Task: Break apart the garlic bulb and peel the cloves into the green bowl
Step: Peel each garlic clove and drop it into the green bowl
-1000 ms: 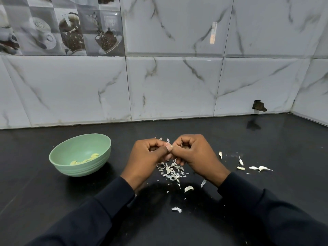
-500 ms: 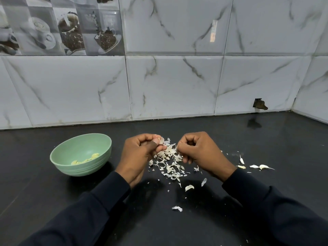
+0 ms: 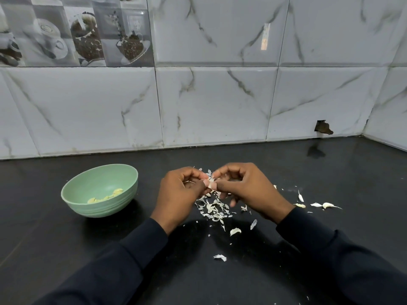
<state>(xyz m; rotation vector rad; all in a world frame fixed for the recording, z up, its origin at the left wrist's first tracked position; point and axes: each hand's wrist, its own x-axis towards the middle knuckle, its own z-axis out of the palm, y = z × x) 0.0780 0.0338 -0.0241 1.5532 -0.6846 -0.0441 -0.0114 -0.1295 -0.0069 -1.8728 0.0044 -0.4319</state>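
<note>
The left hand [image 3: 180, 194] and the right hand [image 3: 251, 190] are close together, just above the counter [image 3: 66, 249]. Both hands have curled fingers, and they pinch one small garlic clove [image 3: 212, 184] between them. The left thumb and first finger hold one side of it. The fingertips of the right hand hold the other side. The clove looks pale and pink, with bits of thin skin sticking up from it. Right under the hands is a little heap of white skins [image 3: 212, 208] on the counter. A few more bits of skin lie closer to the person, between the two dark sleeves [image 3: 330, 249]. To the right of the right hand, a few loose cloves [image 3: 328, 205] lie in a short row on the counter, apart from the hand. To the left of the left hand stands the green bowl [image 3: 105, 208], near the hand but not touching it. Inside it are some yellowish peeled cloves [image 3: 105, 197] at the bottom. The counter is black and shiny. Behind the hands is a wall [image 3: 220, 106] of white tiles with grey lines. It has a small dark hole [image 3: 322, 127] low down on the right.
</note>
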